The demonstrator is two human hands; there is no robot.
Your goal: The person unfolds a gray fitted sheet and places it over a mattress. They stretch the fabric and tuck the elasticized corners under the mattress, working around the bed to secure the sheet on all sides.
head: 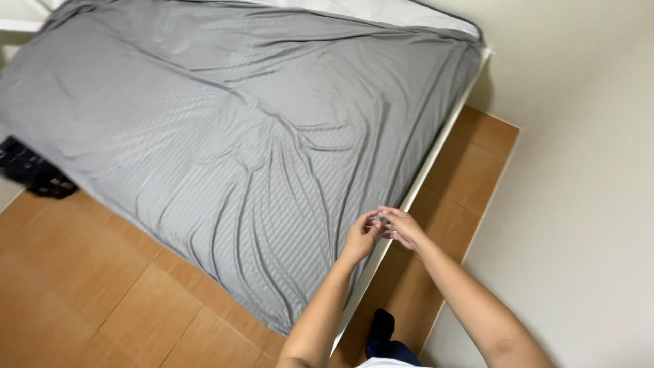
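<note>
A grey striped sheet covers a mattress and lies wrinkled, with folds running toward its near right edge. My left hand pinches the sheet's edge beside the white bed frame. My right hand meets it there, fingertips touching the same bit of fabric. Both forearms reach in from the bottom of the view. A white strip of mattress shows at the far end where the sheet stops.
Wooden floor lies left of the bed and in a narrow strip between bed and pale wall. A dark object sits by the bed's left side. My dark-socked foot stands on the narrow strip.
</note>
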